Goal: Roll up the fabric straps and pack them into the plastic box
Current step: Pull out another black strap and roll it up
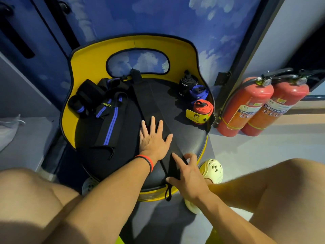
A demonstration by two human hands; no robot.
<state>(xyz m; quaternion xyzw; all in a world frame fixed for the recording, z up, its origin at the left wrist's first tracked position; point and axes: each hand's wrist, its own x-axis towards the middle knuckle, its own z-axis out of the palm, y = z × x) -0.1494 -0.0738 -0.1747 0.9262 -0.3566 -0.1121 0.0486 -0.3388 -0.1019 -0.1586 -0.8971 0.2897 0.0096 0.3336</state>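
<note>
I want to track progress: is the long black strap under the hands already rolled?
No, the black strap lies flat across the seat under the open left hand.

matt woven strap (149,104), glossy padded seat (186,138)

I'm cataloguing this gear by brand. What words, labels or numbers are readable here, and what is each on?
"XUEYING": yellow letters, upside down in this view, on the black strap with blue stripes.
Chinese print on the labels of the fire extinguishers: too blurred to read.
The yellow tag on the red roll: a drawn figure, no legible words.
</note>
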